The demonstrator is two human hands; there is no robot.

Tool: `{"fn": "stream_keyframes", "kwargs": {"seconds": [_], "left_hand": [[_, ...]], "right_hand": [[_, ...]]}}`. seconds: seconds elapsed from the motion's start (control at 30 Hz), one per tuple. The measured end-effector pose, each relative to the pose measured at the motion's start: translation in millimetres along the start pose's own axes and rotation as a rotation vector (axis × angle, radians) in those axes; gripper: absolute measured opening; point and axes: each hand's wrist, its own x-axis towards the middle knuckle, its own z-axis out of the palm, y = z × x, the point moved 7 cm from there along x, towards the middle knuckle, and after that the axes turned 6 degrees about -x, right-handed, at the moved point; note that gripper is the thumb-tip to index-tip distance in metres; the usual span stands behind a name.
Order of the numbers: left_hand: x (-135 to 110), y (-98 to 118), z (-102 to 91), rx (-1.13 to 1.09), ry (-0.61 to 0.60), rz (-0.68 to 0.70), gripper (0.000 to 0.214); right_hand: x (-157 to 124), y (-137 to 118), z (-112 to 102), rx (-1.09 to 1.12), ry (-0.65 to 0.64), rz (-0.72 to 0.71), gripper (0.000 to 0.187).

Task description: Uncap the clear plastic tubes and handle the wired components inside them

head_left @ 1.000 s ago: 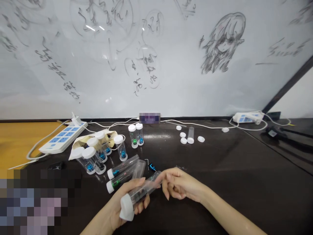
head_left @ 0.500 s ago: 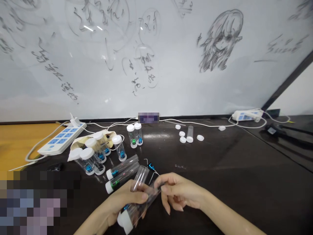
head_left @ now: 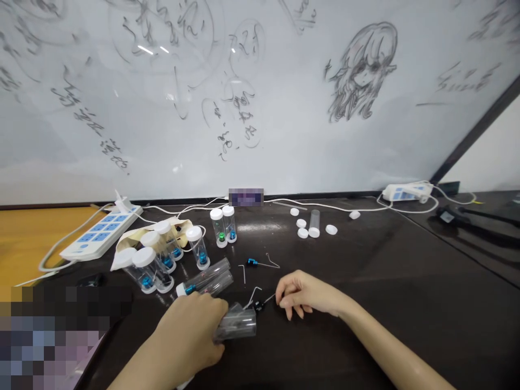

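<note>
My left hand [head_left: 190, 330], back upward, is wrapped round a clear plastic tube [head_left: 239, 324]; another tube's end seems to show behind it. My right hand [head_left: 304, 295] has its thumb and forefinger pinched at the tip of a thin wire on a small black fitting [head_left: 259, 306]. A bent metal key [head_left: 255, 292] lies beside that fitting. Farther back are a blue fitting [head_left: 252, 262] with a bent wire and a small L-shaped key [head_left: 244, 272]. Two clear tubes, one a white-capped tube [head_left: 205, 277] with a blue fitting inside, lie partly behind my left hand.
Several white-capped tubes [head_left: 145, 259] stand at left, near a power strip [head_left: 101, 232]. Two more capped tubes [head_left: 222, 225] stand at the back. Loose white caps [head_left: 303, 233] surround a clear tube [head_left: 314, 221]. A whiteboard [head_left: 284, 157] rises behind the dark table [head_left: 365, 260].
My left hand has turned palm down, its tube now pointing right. My right hand has left the tube and moved right to the wire. The blue fitting lies farther back; a black fitting now shows.
</note>
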Motion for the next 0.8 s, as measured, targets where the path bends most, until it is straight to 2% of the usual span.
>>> {"fn": "stream_keyframes", "kwargs": {"seconds": [0.13,0.23,0.33,0.43,0.53,0.67,0.73,0.8], "left_hand": [[0,0,-11.1,0.049,0.025,0.005,0.025],[8,-13,-15.1,-0.187,0.127,-0.011,0.037],[24,-22,2.1,-0.614,0.114,0.028,0.048],[39,-23,29.5,-0.814,0.002,0.039,0.06],[45,-15,42.1,-0.857,-0.048,0.053,0.053],[43,-6,32.6,-0.783,-0.022,0.073,0.039],[40,0,27.1,-0.754,-0.042,0.089,0.039],[38,7,23.3,-0.725,-0.067,0.12,0.037]], "right_hand": [[-2,1,-1,-0.129,-0.01,0.012,0.018],[-2,-10,-2,-0.152,0.081,-0.054,0.016],[-4,-32,0,-0.097,0.263,-0.198,0.027],[-7,-51,14,-0.015,0.33,-0.341,0.037],[-9,-60,31,0.011,0.308,-0.413,0.037],[-17,-65,30,0.019,0.376,-0.46,0.035],[-19,-67,30,0.023,0.33,-0.454,0.04],[-18,-65,41,0.062,0.14,-0.367,0.049]]}}
